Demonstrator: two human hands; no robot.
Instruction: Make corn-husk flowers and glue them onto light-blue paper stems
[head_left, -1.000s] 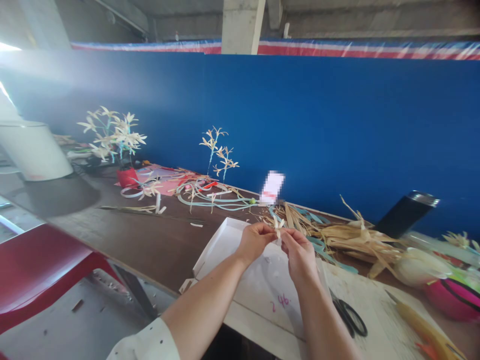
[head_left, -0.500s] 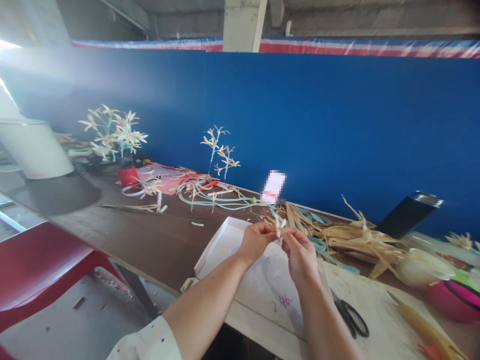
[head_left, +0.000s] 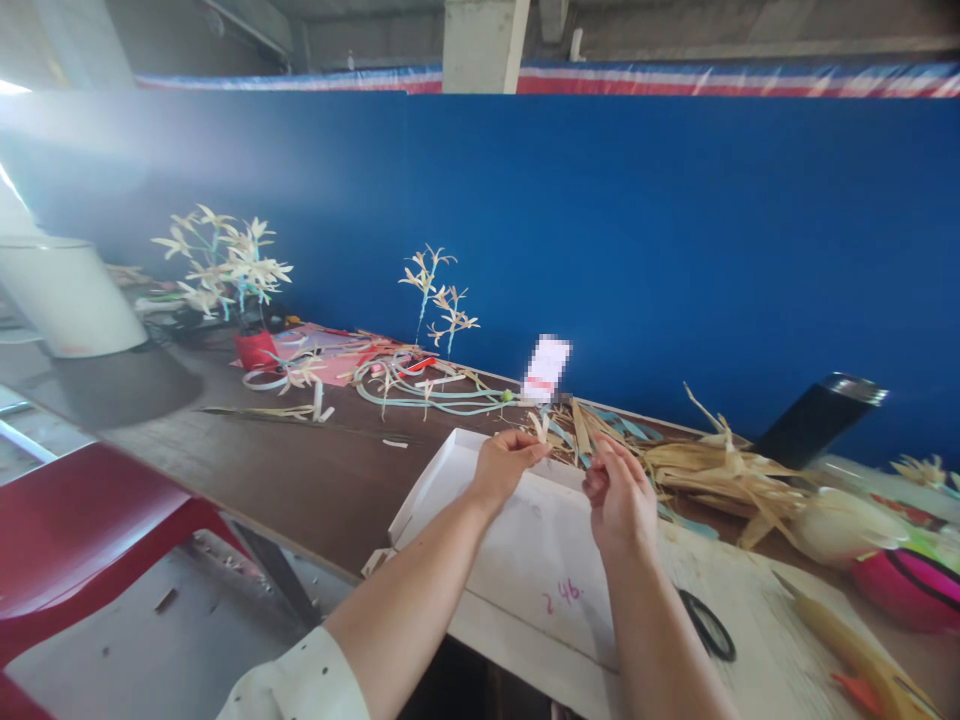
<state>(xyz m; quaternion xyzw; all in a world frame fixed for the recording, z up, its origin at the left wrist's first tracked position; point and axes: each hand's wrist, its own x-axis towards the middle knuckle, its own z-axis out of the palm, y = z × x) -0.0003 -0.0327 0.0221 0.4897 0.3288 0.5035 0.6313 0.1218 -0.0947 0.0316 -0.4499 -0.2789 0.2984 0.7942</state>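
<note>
Pale petals [head_left: 538, 428] near box [head_left: 517, 540] marked "2.46"

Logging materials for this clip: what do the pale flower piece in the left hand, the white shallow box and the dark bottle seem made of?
Pale flower piece: probably dried husk, matte, judging by its thin strip-like petals. White shallow box: likely cardboard, smooth, with thin folded walls. Dark bottle: perhaps coated metal; its end shines silvery, but the dark body leaves this open.

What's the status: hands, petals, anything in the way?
Left hand pinching pale petals. Right hand apart from them, grip unclear. White box below, dry husks beyond right hand.
</note>
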